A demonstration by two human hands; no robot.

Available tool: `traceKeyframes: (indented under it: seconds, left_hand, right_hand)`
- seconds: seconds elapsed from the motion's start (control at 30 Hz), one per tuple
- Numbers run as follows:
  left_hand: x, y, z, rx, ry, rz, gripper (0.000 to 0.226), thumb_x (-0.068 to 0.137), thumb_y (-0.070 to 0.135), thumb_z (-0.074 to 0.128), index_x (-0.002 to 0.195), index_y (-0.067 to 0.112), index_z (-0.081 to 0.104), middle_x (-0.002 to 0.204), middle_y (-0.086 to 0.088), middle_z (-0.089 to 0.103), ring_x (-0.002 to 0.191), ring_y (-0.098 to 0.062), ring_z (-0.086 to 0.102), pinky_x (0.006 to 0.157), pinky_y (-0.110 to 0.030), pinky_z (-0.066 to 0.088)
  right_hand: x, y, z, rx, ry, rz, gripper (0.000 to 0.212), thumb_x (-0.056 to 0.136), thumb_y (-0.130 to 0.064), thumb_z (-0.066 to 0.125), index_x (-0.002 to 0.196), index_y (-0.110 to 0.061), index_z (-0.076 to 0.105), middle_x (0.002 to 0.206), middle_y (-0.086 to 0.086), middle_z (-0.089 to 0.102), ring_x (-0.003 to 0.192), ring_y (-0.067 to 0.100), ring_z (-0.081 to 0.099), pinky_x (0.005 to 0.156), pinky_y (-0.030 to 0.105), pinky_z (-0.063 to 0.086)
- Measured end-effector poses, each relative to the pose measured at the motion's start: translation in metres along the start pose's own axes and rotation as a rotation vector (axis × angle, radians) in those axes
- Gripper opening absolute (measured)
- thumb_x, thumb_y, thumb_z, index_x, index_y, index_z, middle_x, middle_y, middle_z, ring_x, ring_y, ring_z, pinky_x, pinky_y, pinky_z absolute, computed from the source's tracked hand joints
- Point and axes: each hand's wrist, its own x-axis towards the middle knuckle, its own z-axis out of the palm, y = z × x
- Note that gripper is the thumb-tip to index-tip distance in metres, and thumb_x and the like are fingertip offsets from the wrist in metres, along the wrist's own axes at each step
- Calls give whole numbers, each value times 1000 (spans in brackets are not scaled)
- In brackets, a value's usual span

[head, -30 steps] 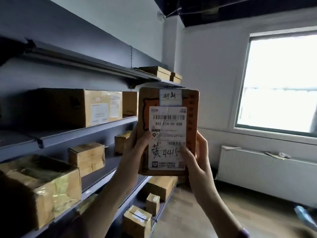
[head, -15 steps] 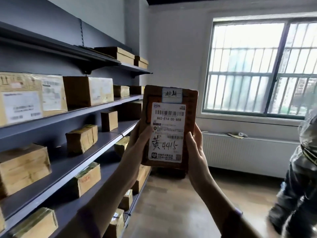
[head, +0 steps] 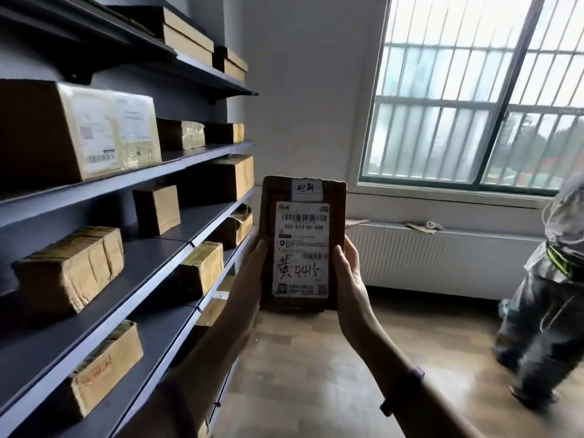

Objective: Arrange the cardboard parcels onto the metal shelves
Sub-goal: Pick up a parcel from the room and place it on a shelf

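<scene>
Left hand (head: 252,273): grips parcel's left edge.
Right hand (head: 349,279): grips right edge.
Parcel (head: 301,241): upright between hands.
Shelves (head: 177,162): left of hands.

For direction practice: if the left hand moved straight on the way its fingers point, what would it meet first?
Probably the brown cardboard box at the grey metal shelf's far end, above the left hand holding the labelled cardboard parcel; depth is unclear.

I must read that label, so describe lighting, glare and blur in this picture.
Head view: the window backlights the room, its bars leaning from wide-angle distortion; the shelves are dim; the label on the parcel is legible, without glare; the person at right is motion-blurred.
</scene>
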Motion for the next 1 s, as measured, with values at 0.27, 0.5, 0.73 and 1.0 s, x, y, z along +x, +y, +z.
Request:
traceKeyframes:
  seconds: [0.27, 0.5, 0.73, 1.0]
  left_hand:
    - [117, -55, -22, 20, 9, -118, 63, 87, 51, 36, 133, 11, 51, 120, -17, 66, 111, -34, 63, 98, -57, 46]
    - [245, -122, -27, 21, -17, -150, 58, 91, 52, 33, 135, 19, 51, 122, -10, 66, 114, -28, 63, 100, -55, 46]
    - [424, -175, -25, 39, 31, -145, 56, 90, 54, 34, 133, 24, 53, 120, -6, 68, 112, -22, 64, 96, -47, 50]
    - [588, -223, -40, 132, 82, -151, 58, 87, 60, 33, 132, 29, 53, 121, -2, 67, 111, -17, 65, 90, -38, 54]
  right_hand:
    - [99, 67, -22, -19, 82, 56, 47, 85, -43, 47, 131, -32, 45, 126, 3, 62, 106, 8, 67, 79, 25, 57]
    - [218, 143, -69, -15, 99, 76, 44, 85, -46, 48, 128, -36, 46, 131, 3, 61, 114, 10, 64, 82, 24, 57]
    - [391, 215, -119, -20, 57, 90, 44, 83, -48, 49, 126, -38, 46, 130, 2, 59, 109, 4, 65, 76, 18, 55]
    - [549, 281, -152, -52, 24, 125, 42, 87, -48, 46, 129, -40, 44, 133, -2, 58, 112, 3, 64, 78, 17, 54]
